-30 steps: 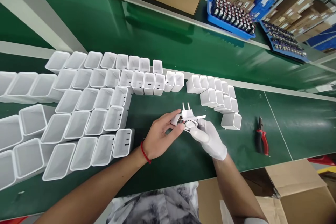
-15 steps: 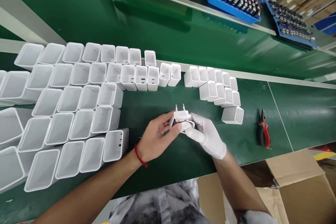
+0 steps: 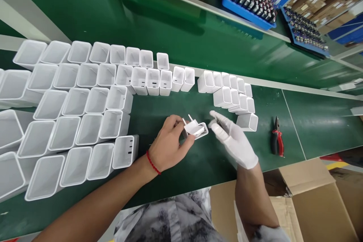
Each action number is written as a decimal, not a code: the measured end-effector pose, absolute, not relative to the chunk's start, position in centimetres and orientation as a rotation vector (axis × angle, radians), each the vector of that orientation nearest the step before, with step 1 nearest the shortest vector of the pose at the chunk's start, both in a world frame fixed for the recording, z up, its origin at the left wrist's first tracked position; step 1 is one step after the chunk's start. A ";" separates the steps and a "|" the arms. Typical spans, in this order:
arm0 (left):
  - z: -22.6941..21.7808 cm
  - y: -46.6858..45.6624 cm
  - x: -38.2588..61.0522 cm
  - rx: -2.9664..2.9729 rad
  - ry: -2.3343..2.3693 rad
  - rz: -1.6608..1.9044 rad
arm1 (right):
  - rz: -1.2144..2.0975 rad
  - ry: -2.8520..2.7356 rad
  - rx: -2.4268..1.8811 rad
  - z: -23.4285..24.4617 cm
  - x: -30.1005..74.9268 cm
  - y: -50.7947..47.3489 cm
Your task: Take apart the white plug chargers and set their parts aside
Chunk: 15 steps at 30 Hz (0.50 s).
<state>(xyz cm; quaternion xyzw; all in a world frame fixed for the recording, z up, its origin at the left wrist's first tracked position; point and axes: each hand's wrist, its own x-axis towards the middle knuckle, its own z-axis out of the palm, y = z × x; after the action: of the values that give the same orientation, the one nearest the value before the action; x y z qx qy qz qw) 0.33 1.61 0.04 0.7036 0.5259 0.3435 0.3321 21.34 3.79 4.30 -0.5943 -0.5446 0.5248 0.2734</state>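
Note:
My bare left hand [image 3: 173, 141], with a red cord at the wrist, is closed around a white charger housing [image 3: 203, 131]. A white plug piece [image 3: 192, 127] with two metal pins sits at the housing's mouth, tilted, its pins pointing up and away from me. My right hand [image 3: 231, 136] wears a white glove and is apart from the housing, just to its right. Its fingers are stretched out with a gap towards the thumb, and nothing shows in them. Any wiring inside the housing is hidden by the plug piece.
Rows of open white housings [image 3: 93, 100] fill the left of the green bench [image 3: 176, 181]; a smaller group [image 3: 222, 96] stands at centre right. Red-handled pliers [image 3: 277, 141] lie farther right. Blue trays [image 3: 246, 15] of parts rest on the shelf. An open cardboard box [image 3: 314, 196] is below the bench edge.
My right hand has let go of the housing and moved right. The plug piece now leans leftwards over the housing in my left hand. The whole view has shifted slightly.

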 end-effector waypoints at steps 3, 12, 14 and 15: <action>-0.5 1.8 0.4 1.874 1.274 0.978 | 1.283 -1.305 -1.403 5.9 21.1 3.2; 0.1 2.6 0.2 1.830 1.187 0.929 | 1.433 -1.038 -0.862 7.8 16.2 4.7; 0.1 2.5 0.3 1.824 1.199 0.950 | 1.380 -1.029 -0.884 8.2 15.9 4.6; 0.1 2.5 0.4 1.820 1.207 0.961 | 1.351 -1.036 -0.868 8.5 15.8 4.5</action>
<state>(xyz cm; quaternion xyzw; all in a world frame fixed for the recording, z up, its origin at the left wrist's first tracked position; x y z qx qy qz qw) 0.40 2.49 0.09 0.7089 0.4703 0.3744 0.3689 15.85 4.46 8.52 -0.3710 -0.4426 0.5772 0.5774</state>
